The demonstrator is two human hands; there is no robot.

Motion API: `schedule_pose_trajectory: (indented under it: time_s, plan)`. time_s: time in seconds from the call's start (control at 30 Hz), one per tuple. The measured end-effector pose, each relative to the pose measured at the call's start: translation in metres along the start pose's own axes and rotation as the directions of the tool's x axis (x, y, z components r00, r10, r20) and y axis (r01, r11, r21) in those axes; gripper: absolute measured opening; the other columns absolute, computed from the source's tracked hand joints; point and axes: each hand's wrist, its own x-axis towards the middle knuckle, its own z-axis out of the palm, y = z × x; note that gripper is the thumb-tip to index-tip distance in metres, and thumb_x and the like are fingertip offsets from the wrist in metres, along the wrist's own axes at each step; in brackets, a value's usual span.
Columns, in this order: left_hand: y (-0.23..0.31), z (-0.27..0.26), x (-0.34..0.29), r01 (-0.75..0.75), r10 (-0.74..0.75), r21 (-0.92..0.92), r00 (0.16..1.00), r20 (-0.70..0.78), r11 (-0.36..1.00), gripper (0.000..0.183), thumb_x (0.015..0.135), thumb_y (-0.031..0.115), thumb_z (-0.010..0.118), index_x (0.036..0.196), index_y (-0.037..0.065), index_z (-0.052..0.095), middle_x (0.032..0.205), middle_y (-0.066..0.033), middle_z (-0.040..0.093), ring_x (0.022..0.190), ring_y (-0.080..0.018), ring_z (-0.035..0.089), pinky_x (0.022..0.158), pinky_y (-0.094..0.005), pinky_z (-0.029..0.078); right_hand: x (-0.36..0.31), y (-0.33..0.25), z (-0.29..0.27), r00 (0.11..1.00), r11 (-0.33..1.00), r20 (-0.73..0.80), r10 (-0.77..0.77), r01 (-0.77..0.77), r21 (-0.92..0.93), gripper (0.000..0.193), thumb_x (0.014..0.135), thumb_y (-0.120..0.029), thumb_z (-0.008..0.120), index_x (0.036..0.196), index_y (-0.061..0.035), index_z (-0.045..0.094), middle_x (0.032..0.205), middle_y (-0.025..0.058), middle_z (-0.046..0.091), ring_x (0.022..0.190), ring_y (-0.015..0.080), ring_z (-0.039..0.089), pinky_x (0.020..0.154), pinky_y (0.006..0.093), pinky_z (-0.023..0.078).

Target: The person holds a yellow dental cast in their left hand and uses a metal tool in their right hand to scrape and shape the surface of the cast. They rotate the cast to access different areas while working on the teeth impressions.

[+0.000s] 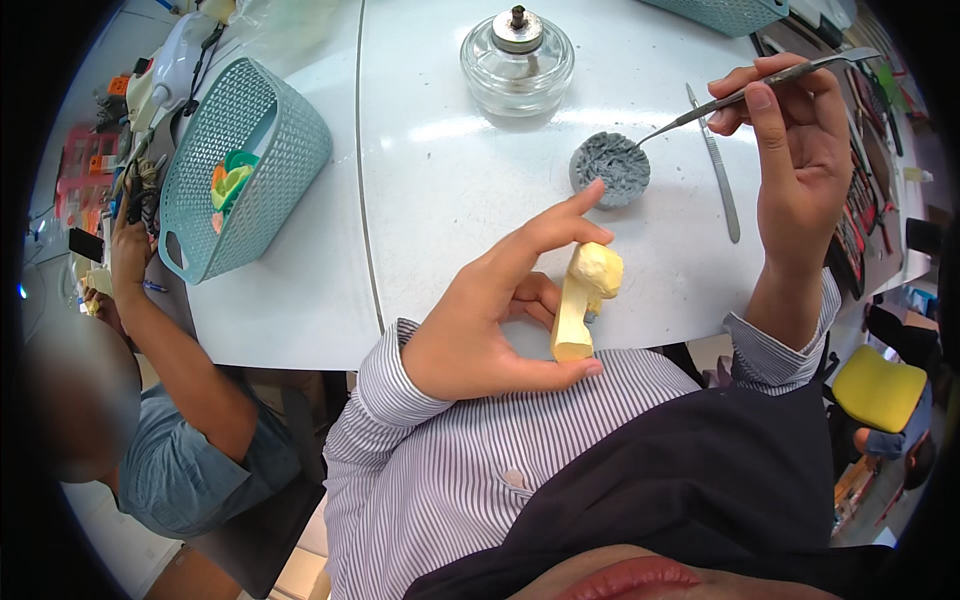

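Holding a yellow model are left fingers; right fingers grip a metal tool.

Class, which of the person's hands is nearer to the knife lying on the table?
Right. In the picture, the right hand is close beside the knife, mostly to its right; the left hand is farther away, to its lower left.

Shared workshop or lab; cannot tell which. White bench, centre; glass spirit lamp, upper centre; round grey piece, scored on top, below it; slim carving tool and scalpel-shaped knife, upper right; hand tools massed along right edge; co-worker seated far left
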Motion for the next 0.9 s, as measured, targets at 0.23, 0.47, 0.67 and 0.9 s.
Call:
schedule_pose_trajectory:
  time_s: [0.23,0.47,0.67,0.9]
  plan:
    - [0.0006,0.0035,0.0042,0.023,-0.026,0.112,1.0,0.018,0.993,0.078,0.056,0.008,0.078,0.12,0.01,0.034,0.137,-0.0229,0.017,0.11,-0.0289,0.047,0.082,-0.0337,0.051,-0.0007,-0.0013,0.0015,0.999,0.999,0.036,0.036,-0.036,-0.013,0.015,0.087,-0.003,0.047,0.101,0.0019,0.046,0.085,0.0149,0.06,0.068,0.0122,0.057,0.065,0.0221,0.047]
    - [-0.0055,0.0052,0.0027,-0.011,0.013,0.095,1.0,-0.024,0.995,0.077,0.061,0.023,0.076,0.124,0.014,0.034,0.138,-0.0176,0.021,0.083,-0.0193,0.061,0.072,-0.028,0.052,-0.0006,-0.0002,0.0,0.998,1.0,0.063,0.006,-0.005,-0.026,0.015,0.087,-0.004,0.046,0.101,0.0018,0.046,0.085,0.0149,0.06,0.068,0.0123,0.057,0.065,0.0224,0.047]
    - [-0.0067,0.0054,0.0023,-0.001,0.004,0.075,1.0,-0.03,0.997,0.079,0.061,0.025,0.076,0.125,0.013,0.031,0.137,-0.0189,0.02,0.084,-0.0211,0.061,0.073,-0.0291,0.053,-0.0005,0.0004,-0.0002,0.998,0.999,0.052,0.031,-0.03,-0.028,0.014,0.087,-0.005,0.047,0.1,0.0015,0.046,0.085,0.0146,0.06,0.068,0.0121,0.057,0.065,0.0223,0.047]
    - [-0.0046,0.0059,0.0017,0.004,-0.003,0.011,0.999,-0.044,1.0,0.08,0.06,0.018,0.076,0.125,0.012,0.03,0.136,-0.0182,0.023,0.089,-0.0219,0.059,0.075,-0.0302,0.053,-0.0001,0.0041,-0.004,0.982,0.982,-0.009,0.186,-0.186,0.047,0.015,0.088,-0.009,0.047,0.1,0.0006,0.046,0.086,0.0141,0.06,0.068,0.0118,0.056,0.067,0.0239,0.047]
